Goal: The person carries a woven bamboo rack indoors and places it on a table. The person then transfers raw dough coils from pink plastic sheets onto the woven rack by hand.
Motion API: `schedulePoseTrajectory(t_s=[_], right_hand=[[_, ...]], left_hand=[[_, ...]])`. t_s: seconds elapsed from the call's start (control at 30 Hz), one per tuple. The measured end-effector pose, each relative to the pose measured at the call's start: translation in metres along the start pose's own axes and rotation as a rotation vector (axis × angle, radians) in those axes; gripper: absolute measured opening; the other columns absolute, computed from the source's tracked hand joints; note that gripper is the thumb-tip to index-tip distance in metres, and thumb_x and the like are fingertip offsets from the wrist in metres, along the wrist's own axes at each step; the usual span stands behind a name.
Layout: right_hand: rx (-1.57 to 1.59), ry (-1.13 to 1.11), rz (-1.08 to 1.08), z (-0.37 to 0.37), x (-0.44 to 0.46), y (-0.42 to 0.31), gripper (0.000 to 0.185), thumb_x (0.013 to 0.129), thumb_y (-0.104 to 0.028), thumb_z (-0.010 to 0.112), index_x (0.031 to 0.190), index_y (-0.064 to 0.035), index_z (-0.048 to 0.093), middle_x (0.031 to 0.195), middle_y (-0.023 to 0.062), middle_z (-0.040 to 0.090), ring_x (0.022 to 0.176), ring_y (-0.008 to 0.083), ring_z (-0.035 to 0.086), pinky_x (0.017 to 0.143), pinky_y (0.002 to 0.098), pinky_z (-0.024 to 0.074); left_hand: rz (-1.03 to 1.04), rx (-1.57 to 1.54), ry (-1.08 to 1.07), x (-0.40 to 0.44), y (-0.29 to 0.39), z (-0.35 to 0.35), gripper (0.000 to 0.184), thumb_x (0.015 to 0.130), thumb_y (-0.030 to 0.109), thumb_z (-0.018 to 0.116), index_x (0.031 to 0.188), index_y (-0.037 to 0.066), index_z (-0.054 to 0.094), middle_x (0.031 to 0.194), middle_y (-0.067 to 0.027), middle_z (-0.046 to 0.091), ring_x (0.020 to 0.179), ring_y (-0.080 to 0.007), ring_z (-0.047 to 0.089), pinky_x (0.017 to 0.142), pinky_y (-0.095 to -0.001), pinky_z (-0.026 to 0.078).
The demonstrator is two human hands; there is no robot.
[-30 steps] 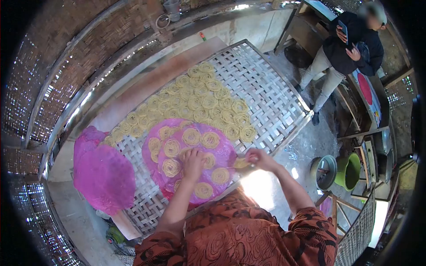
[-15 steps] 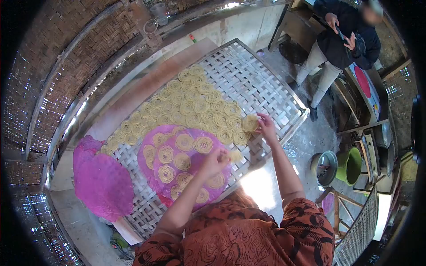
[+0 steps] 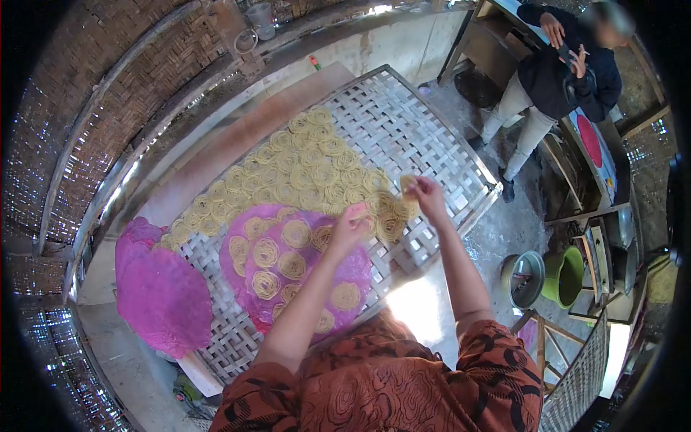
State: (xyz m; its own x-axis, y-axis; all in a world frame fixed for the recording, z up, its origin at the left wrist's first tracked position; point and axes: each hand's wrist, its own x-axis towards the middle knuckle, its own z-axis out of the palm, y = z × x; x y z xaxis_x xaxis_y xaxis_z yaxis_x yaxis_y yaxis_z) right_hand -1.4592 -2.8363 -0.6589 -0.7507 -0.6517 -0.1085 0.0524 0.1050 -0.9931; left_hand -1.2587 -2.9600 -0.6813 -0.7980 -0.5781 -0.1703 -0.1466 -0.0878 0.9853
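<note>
My right hand (image 3: 430, 199) pinches a coiled noodle nest (image 3: 408, 188), tilted up over the right end of the rows. My left hand (image 3: 350, 229) is closed near the upper right edge of the pink sheet; noodle strands show by its fingertips, but I cannot tell whether it holds them. Rows of pale yellow noodle nests (image 3: 296, 170) cover part of a woven bamboo tray (image 3: 410, 119). A round pink sheet (image 3: 240, 275) lies on the tray, with several nests on it, partly hidden by my left forearm.
More pink sheets (image 3: 164, 302) hang over the tray's left edge. A person (image 3: 543, 79) stands beyond the right corner holding a small dark object. A grey bucket (image 3: 523, 281) and a green bucket (image 3: 563, 277) stand on the floor at right.
My left hand has moved up and away from me, toward the noodle rows. My right hand has lifted slightly, its nest now tilted. The other person's hands have shifted.
</note>
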Motion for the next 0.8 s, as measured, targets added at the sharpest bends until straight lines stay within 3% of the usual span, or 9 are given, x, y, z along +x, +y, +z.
schedulePoseTrajectory(t_s=[0.2,0.3,0.4,0.43,0.47,0.53,0.6,0.67,0.8], right_hand=[[-0.071,-0.133,0.164,-0.011,0.044,0.048,0.032,0.087,-0.007,0.055,0.118,0.0007,0.055,0.101,0.0096,0.065,0.09,0.0153,0.061,0.079,0.0294,0.0476],[-0.603,-0.158,-0.08,-0.002,0.035,0.033,0.056,0.078,-0.001,0.051,0.132,-0.0118,0.042,0.115,0.024,0.058,0.109,0.0362,0.056,0.088,0.0404,0.0462],[-1.007,-0.167,-0.269,0.011,0.024,0.022,0.059,0.075,0.001,0.051,0.133,-0.0085,0.04,0.127,0.0247,0.049,0.098,0.0382,0.06,0.082,0.0451,0.0477],[-1.217,-0.241,-0.04,0.025,0.013,-0.01,0.059,0.073,-0.001,0.052,0.131,-0.0078,0.042,0.13,0.0231,0.047,0.101,0.0363,0.058,0.087,0.0451,0.046],[-1.217,-0.249,-0.045,0.038,0.009,-0.007,0.059,0.073,-0.001,0.052,0.131,-0.0078,0.042,0.13,0.0231,0.047,0.101,0.0363,0.058,0.087,0.0451,0.046],[-1.376,-0.089,-0.479,0.062,-0.001,0.003,0.051,0.074,-0.004,0.051,0.126,-0.0044,0.047,0.128,0.0219,0.048,0.108,0.0323,0.054,0.092,0.0436,0.0432],[-1.194,-0.481,-0.554,0.112,-0.023,0.013,0.041,0.077,-0.004,0.047,0.117,-0.0008,0.053,0.124,0.0199,0.051,0.113,0.029,0.05,0.094,0.0409,0.0414],[-0.772,-0.704,-0.739,0.152,-0.047,0.017,0.036,0.077,-0.006,0.048,0.112,-0.0006,0.056,0.121,0.018,0.054,0.111,0.0284,0.051,0.095,0.0407,0.0407],[-0.978,-0.632,-0.667,0.172,-0.05,0.032,0.037,0.072,-0.007,0.054,0.108,-0.0039,0.06,0.113,0.0183,0.058,0.107,0.0298,0.054,0.092,0.0404,0.043]], left_hand=[[-0.073,0.252,0.156,-0.022,0.01,-0.101,0.035,0.088,0.004,0.054,0.122,0.002,0.049,0.12,-0.0098,0.057,0.1,-0.0164,0.058,0.085,-0.0273,0.046],[-0.017,0.26,0.237,-0.037,-0.008,-0.151,0.032,0.089,0.006,0.054,0.121,0.001,0.051,0.116,-0.0099,0.059,0.101,-0.0164,0.058,0.086,-0.0263,0.045],[-0.046,0.227,0.346,-0.055,-0.023,-0.189,0.03,0.089,0.006,0.054,0.119,0.0,0.053,0.113,-0.0096,0.061,0.103,-0.0168,0.058,0.088,-0.0266,0.045],[0.002,0.292,0.397,-0.058,-0.042,-0.202,0.03,0.086,0.004,0.055,0.116,0.002,0.055,0.109,-0.0108,0.062,0.099,-0.0183,0.06,0.085,-0.0279,0.046],[0.047,0.357,0.45,-0.06,-0.038,-0.205,0.031,0.083,0.002,0.057,0.114,0.004,0.058,0.105,-0.012,0.064,0.094,-0.0197,0.061,0.082,-0.0293,0.047],[-0.071,0.513,0.339,-0.066,-0.002,-0.192,0.034,0.083,0.007,0.06,0.117,0.004,0.056,0.11,-0.0131,0.061,0.099,-0.0227,0.06,0.085,-0.0314,0.047],[-0.182,0.66,0.212,-0.064,0.01,-0.173,0.038,0.083,0.012,0.063,0.119,0.004,0.054,0.115,-0.0142,0.058,0.104,-0.0256,0.058,0.087,-0.0336,0.047],[0.078,1.129,0.317,-0.059,-0.014,-0.161,0.041,0.078,0.014,0.066,0.117,0.006,0.056,0.112,-0.0162,0.056,0.101,-0.0323,0.056,0.087,-0.0393,0.046],[-0.044,1.108,0.411,-0.049,-0.016,-0.15,0.035,0.072,0.01,0.066,0.107,0.005,0.061,0.107,-0.0168,0.057,0.105,-0.0342,0.05,0.091,-0.0423,0.041]])
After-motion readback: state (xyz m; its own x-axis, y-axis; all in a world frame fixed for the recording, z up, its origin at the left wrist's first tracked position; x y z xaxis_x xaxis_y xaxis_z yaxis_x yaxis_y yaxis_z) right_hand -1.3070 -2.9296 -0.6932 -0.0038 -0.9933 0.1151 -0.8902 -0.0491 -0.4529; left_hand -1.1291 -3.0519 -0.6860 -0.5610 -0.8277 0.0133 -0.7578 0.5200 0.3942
